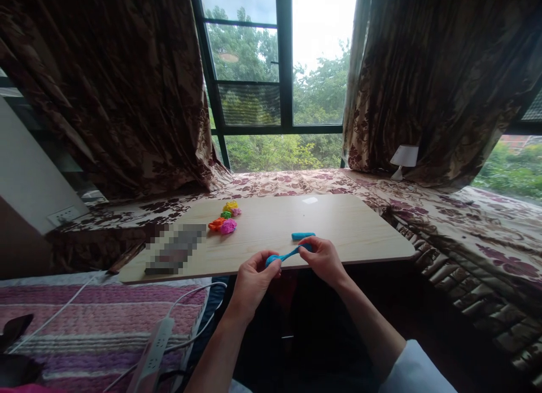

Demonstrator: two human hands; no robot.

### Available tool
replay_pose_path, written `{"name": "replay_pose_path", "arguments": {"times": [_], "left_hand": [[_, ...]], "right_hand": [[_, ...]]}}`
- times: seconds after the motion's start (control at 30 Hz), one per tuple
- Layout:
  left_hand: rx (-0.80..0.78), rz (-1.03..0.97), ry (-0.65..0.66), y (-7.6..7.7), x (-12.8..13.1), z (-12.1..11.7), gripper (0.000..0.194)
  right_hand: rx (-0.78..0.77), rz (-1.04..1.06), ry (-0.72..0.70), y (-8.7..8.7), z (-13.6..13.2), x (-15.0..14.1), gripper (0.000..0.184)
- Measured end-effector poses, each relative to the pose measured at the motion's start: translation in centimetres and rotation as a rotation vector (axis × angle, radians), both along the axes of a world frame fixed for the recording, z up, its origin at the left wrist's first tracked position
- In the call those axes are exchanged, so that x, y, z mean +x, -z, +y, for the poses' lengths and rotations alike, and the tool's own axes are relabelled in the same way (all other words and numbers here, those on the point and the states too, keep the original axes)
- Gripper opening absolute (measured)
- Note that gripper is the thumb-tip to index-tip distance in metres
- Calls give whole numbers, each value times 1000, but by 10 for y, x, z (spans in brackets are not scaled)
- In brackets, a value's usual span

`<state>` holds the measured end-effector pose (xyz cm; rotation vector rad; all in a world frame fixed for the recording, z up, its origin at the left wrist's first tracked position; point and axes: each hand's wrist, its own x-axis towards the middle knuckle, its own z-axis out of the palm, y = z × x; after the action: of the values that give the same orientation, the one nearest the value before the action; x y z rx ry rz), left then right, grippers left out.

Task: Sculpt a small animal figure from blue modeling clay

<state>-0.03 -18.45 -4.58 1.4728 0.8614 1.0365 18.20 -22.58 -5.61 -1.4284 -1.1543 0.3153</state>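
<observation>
One pale sleeve (417,370) leads to the right hand (324,260), pinched, like the left hand (254,280), on blue putty (290,253) strung between them; it looks light, soft, tearable, best held by its thick ends.

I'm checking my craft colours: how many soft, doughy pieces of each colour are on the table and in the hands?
Yellow lump: 1
Green lump: 1
Orange lump: 1
Pink lumps: 2 (larger pink lump, smaller pink lump)
Blue pieces: 2 (blue roll, held blue piece)
Total: 7
</observation>
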Motion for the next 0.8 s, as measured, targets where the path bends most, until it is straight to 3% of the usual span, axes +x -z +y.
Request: {"name": "replay_pose_path", "arguments": {"times": [0.17,0.3,0.4,0.53,0.63,0.8], "left_hand": [[196,136,-199,0,-9,49,37],[366,289,-319,-6,7,99,30],[428,387,-318,-3,18,120,28],[445,437,-267,3,16,125,26],[438,376,-237,-1,9,120,24],[331,166,-157,-12,13,78,27]], "right_hand": [[24,76,58,-9,-17,33,31],[49,96,-23,-16,-25,30,34],[62,134,-65,-14,-24,21,41],[80,204,-96,-7,-21,18,39],[91,238,-129,-3,-21,17,33],[124,270,-170,-1,-21,9,35]]}}
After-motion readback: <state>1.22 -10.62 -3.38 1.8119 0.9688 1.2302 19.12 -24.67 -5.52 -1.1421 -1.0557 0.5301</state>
